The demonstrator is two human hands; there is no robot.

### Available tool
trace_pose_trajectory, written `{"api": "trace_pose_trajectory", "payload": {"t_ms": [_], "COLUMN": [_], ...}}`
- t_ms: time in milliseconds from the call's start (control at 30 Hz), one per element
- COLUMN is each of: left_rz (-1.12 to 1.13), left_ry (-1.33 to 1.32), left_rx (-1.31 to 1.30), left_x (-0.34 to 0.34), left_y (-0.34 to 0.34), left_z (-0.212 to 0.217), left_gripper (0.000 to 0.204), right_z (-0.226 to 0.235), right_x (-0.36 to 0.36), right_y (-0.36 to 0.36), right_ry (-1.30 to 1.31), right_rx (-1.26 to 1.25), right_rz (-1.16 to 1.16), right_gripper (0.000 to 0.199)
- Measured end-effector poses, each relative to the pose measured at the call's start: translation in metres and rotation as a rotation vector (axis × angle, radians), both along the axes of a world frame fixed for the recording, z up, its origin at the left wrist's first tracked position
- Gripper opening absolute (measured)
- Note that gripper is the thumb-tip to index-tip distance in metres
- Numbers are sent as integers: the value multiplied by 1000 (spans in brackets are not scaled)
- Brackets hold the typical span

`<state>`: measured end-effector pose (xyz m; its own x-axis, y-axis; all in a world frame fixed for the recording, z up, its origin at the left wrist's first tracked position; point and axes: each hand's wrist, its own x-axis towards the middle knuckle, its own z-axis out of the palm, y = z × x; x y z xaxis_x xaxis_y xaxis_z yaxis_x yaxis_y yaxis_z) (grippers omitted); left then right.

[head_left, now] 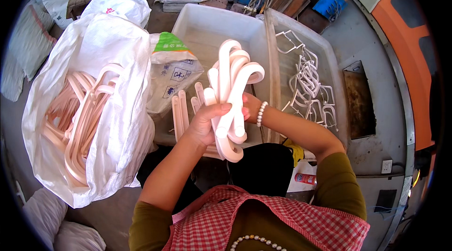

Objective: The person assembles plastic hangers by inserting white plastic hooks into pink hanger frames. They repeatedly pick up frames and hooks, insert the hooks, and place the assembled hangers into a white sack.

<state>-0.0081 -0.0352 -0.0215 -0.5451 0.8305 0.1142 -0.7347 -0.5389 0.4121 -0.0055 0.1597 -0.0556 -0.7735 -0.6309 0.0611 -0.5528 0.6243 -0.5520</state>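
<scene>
A bundle of pale pink plastic pieces with hooked, cane-like ends (231, 88) is held up in front of me. My left hand (203, 121) is closed round it, thumb across the front. From the other side my right hand (251, 107), with a beaded bracelet at the wrist, grips the bundle; most of its fingers are hidden behind the pieces. Several straight pink bars (180, 112) lie just beyond my left hand, at a large pale bin (221, 13). To the left stands a wide-mouthed white woven sack (129, 58) full of similar pink curved pieces (82, 128).
A second bin (329, 62), right of the first, contains thin white bent frames (308, 81). A printed bag (172, 69) leans between sack and bins. Below right are a red can (305, 178) and something yellow (295, 151). A grey metal panel (362, 39) borders the right side.
</scene>
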Motion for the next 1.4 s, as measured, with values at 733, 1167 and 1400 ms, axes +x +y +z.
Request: {"api": "trace_pose_trajectory", "payload": {"t_ms": [733,1167,1400], "left_rz": [-401,185,487], "left_ry": [24,611,689], "left_rx": [-410,-1019,-998], "left_x": [131,188,199], "left_y": [-33,-42,-57], "left_z": [-12,-6,-13], "left_gripper": [61,78,80], "right_z": [50,56,63], "right_x": [179,232,245], "right_y": [-54,-82,-103], "right_ry": [-1147,-1091,-924], "right_rx": [-1219,-1519,-1353], "right_rz": [-696,-807,-715], "right_gripper": [65,53,66]}}
